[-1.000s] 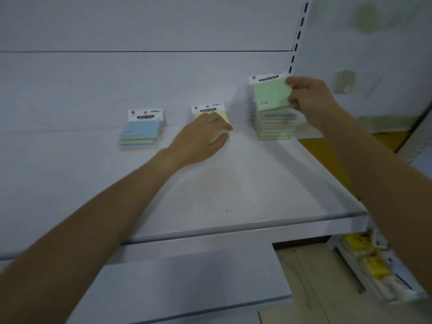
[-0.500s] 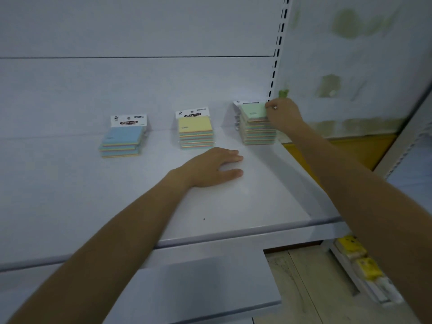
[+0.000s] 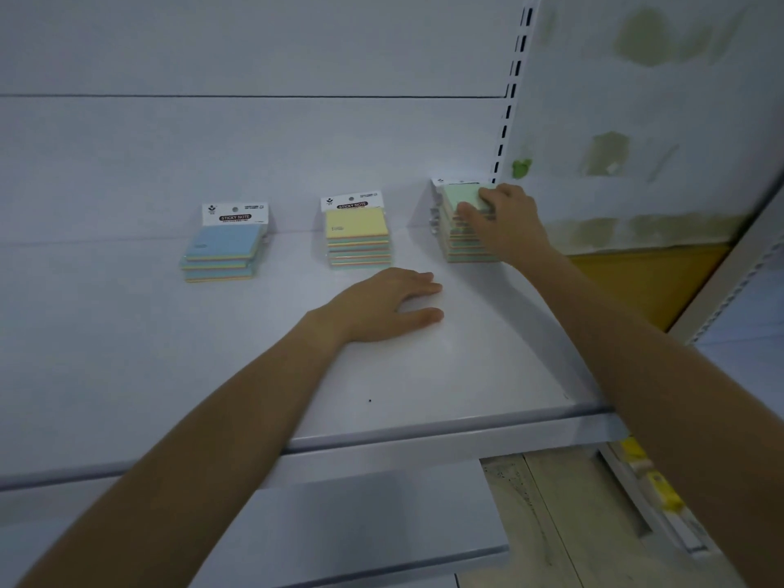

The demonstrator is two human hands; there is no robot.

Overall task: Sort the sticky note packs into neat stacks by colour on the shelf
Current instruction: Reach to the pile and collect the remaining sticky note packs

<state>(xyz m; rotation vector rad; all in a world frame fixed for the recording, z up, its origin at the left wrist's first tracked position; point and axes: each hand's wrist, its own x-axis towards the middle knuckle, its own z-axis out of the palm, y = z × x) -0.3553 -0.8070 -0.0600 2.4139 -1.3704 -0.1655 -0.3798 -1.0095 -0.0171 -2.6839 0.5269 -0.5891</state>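
Three stacks of sticky note packs stand in a row at the back of the white shelf [image 3: 127, 375]. A blue-topped stack [image 3: 222, 252] is on the left, a yellow-topped stack [image 3: 357, 235] in the middle and a green-topped stack [image 3: 456, 197] on the right by the upright. My right hand [image 3: 502, 222] covers the front and right side of the green stack, thumb across its packs and fingers on the top pack's edge. My left hand [image 3: 390, 305] lies flat on the shelf in front of the yellow stack, palm down, holding nothing.
A slotted shelf upright [image 3: 511, 104] rises just right of the green stack, with a stained wall [image 3: 657, 120] beyond. A lower shelf [image 3: 339, 524] juts out below. Yellow packaged goods [image 3: 662, 490] lie on a low rack at the floor, lower right.
My left hand came off the yellow stack and now rests flat on the shelf in front of it. My right hand set the green pack down and shifted onto the stack's front.
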